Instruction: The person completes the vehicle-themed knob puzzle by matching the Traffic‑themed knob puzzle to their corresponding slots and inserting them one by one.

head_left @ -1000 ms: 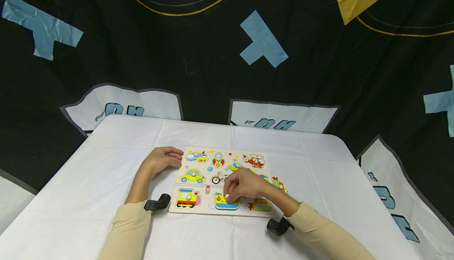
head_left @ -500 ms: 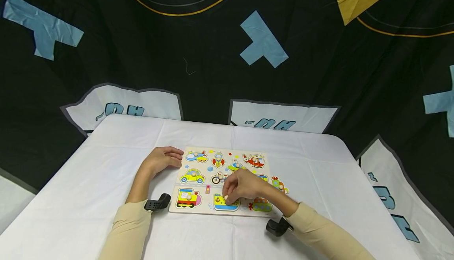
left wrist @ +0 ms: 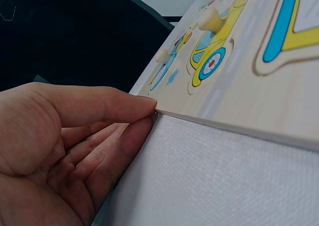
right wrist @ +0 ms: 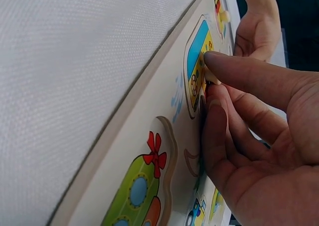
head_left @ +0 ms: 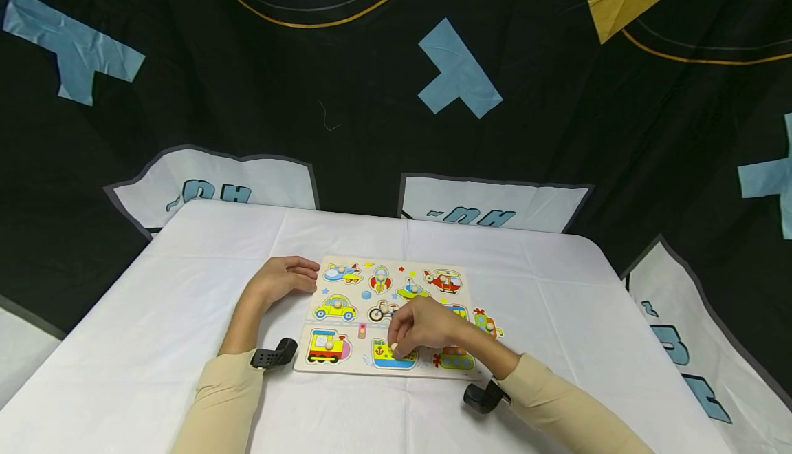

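Note:
My right hand (head_left: 427, 323) pinches the small wooden knob (right wrist: 213, 77) of a yellow and blue ship puzzle piece (head_left: 396, 363). That piece lies in its hollow in the front row of a wooden peg puzzle board (head_left: 377, 371). Thumb and fingers sit close over the ship in the right wrist view. At the board's left edge rests my left hand (head_left: 284, 280), its fingers fairly straight. The left wrist view has its fingertips (left wrist: 147, 105) right at the board's edge.
A loose green and red submarine piece (head_left: 487, 323) with a knob lies at the board's right edge. Its hollow (head_left: 456, 359) shows a printed submarine. Train (head_left: 328, 346), car (head_left: 336, 307) and helicopter (head_left: 445, 280) pieces sit in the board. White cloth (head_left: 557, 323) covers the table.
The ship piece has gone down slightly and now lies flat in its hollow, with my right hand following it a little. My left hand has stayed put.

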The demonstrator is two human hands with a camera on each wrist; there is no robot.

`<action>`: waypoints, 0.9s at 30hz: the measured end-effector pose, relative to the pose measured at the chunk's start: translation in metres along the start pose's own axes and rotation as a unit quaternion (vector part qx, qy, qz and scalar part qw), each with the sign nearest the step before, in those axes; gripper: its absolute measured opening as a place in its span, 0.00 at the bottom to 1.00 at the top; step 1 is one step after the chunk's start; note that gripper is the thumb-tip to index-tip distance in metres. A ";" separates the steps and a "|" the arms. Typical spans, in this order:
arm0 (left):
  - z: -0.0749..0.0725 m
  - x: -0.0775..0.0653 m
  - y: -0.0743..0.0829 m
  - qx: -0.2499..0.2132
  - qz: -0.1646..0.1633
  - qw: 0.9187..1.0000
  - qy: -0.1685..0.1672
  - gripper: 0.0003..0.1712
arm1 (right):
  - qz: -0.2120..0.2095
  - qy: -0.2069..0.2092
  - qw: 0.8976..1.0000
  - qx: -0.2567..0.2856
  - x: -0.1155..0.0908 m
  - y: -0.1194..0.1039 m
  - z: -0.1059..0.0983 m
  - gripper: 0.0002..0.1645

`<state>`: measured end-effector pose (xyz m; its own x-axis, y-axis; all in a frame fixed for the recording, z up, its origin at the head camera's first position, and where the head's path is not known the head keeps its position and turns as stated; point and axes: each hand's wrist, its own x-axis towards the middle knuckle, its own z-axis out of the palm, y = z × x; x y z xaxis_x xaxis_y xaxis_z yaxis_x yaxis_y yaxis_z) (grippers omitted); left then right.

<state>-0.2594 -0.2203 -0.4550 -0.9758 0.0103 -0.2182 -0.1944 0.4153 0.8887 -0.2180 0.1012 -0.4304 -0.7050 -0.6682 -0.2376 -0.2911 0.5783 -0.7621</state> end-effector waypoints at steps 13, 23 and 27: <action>0.000 -0.002 0.002 0.010 -0.005 1.000 0.001 0.27 | 0.009 -0.014 1.000 0.014 -0.001 -0.001 -0.003 0.09; 0.000 -0.002 0.001 0.014 -0.006 1.000 0.002 0.28 | 0.013 0.009 1.000 0.013 -0.006 0.003 -0.021 0.09; 0.000 -0.002 0.001 0.015 -0.005 1.000 0.003 0.28 | 0.020 0.031 0.999 0.011 -0.010 0.006 -0.031 0.10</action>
<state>-0.2580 -0.2194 -0.4539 -0.9743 0.0000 -0.2254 -0.2022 0.4417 0.8741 -0.2331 0.1257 -0.4142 -0.7552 -0.6134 -0.2312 -0.2476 0.5934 -0.7659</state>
